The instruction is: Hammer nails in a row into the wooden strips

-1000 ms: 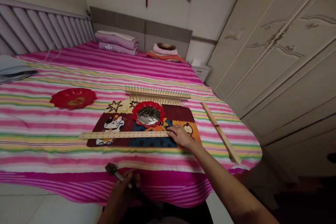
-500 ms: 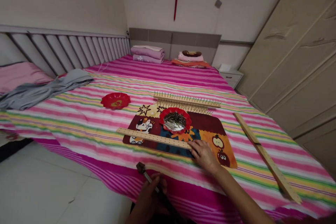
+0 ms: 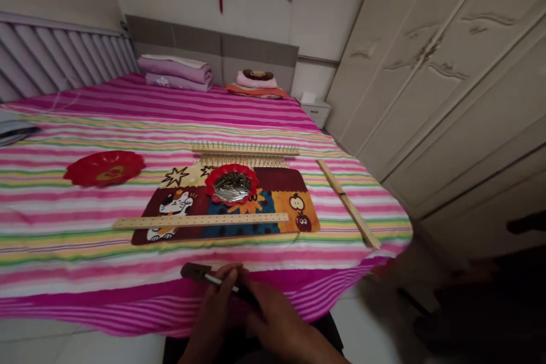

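Low in the view, my left hand is closed round the shaft of a small hammer, whose dark head points left over the bed's edge. My right hand sits just beside it, fingers curled onto the hammer's handle end. Beyond them a long wooden strip with a row of holes lies across a colourful cartoon mat. A red dish full of shiny nails sits on the mat behind the strip.
Strips studded with upright nails lie behind the dish. Another bare strip lies at an angle near the bed's right edge. An empty red dish sits at left on the striped bedcover. A wardrobe stands right.
My right hand has left the end of the holed strip and come back to the hammer handle beside my left hand. The view has swung right again.
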The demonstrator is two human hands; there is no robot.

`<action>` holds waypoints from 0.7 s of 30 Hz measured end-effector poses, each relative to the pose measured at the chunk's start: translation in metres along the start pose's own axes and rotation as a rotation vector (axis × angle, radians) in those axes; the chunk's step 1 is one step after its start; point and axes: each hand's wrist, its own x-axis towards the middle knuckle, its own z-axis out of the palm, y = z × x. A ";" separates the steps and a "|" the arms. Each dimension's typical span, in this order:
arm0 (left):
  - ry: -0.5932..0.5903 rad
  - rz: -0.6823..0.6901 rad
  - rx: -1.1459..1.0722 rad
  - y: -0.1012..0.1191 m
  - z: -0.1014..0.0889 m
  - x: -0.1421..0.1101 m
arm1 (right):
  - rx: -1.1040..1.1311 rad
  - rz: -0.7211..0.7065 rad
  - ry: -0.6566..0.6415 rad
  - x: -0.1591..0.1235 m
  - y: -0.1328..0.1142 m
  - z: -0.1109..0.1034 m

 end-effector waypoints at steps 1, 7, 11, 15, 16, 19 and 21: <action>-0.065 0.022 0.062 0.003 0.006 -0.003 | 0.037 0.001 0.034 -0.002 0.003 0.001; -0.460 0.141 0.291 0.016 0.021 -0.015 | 0.150 -0.011 0.235 -0.018 0.032 -0.001; -0.489 0.308 0.392 0.015 0.019 0.000 | 0.318 0.170 0.457 -0.031 0.056 -0.007; -0.398 0.356 0.445 0.020 0.016 0.027 | 0.692 0.418 0.657 -0.039 0.081 -0.016; -0.365 0.365 0.467 0.024 0.015 0.033 | 0.768 0.475 0.687 -0.041 0.086 -0.018; -0.201 0.425 0.584 0.045 0.009 0.051 | 0.899 0.584 0.736 -0.046 0.096 -0.023; -0.096 0.480 0.684 0.061 0.003 0.066 | 0.964 0.614 0.755 -0.049 0.099 -0.025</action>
